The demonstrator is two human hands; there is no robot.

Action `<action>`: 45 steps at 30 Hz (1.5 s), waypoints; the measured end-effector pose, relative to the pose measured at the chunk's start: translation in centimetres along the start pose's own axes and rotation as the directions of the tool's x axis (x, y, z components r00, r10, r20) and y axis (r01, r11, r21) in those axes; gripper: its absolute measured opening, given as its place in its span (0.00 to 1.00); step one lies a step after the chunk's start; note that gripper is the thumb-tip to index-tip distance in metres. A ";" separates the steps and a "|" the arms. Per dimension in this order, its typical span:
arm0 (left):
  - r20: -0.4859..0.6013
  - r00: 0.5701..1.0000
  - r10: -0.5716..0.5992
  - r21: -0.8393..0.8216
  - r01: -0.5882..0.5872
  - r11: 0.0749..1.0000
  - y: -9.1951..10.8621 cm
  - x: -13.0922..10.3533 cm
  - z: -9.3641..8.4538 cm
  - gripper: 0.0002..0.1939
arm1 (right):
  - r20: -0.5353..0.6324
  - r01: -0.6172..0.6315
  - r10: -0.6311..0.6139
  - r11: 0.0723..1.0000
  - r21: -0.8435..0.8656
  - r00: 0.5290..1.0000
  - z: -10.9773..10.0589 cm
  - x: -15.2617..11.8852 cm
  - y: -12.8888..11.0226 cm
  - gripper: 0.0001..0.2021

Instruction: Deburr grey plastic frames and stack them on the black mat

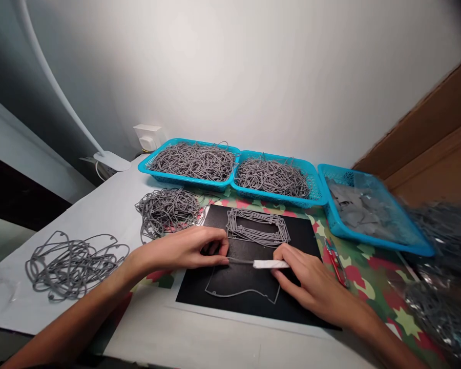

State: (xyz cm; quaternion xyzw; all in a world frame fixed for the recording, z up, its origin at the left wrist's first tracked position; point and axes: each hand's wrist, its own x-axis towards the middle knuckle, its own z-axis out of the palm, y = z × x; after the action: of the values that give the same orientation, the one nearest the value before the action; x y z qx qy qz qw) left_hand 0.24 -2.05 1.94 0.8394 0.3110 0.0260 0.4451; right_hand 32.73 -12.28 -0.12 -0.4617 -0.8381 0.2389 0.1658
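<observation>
A thin grey frame-shaped gasket (240, 294) hangs or lies over the black mat (192, 287), its wavy side toward me. My left hand (200, 247) pinches its far left part between thumb and fingertips. In my right hand (305, 274) is a small white strip (268, 264), held between thumb and fingers, its left end at the grey strand. Just beyond both hands, a stack of similar grey gaskets (258, 237) lies on the mat.
Two blue baskets (188, 179) (280, 196) of grey gaskets stand by the wall; another blue basket (380, 238) holds grey pieces. Loose gasket piles (169, 210) (77, 264) lie left. Red-handled pliers (336, 264) and plastic bags (438, 307) are right. A white lamp (113, 160) stands back left.
</observation>
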 end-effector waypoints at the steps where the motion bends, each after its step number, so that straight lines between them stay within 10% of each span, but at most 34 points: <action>1: 0.001 1.000 -0.004 -0.031 0.004 0.999 0.0 0.0 -0.1 0.19 | -0.015 -0.013 0.013 1.000 0.027 1.000 -0.1 0.0 0.2 0.06; 18: -0.128 0.989 0.068 0.012 -0.067 0.998 -0.7 0.1 -0.6 0.17 | -0.277 -0.143 0.151 0.989 0.047 0.949 0.2 -0.1 2.4 0.05; 45: -0.105 0.993 -0.058 -0.015 0.057 0.998 -0.7 -0.1 -0.4 0.24 | -0.202 -0.152 0.163 0.986 0.071 0.966 0.3 -0.2 2.4 0.09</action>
State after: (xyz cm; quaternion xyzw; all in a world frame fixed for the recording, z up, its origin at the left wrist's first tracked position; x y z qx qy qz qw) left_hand -0.31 -1.49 1.64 0.8249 0.3579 0.0590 0.4336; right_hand 34.33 -11.39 -1.76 -0.5444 -0.7700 0.2250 0.2452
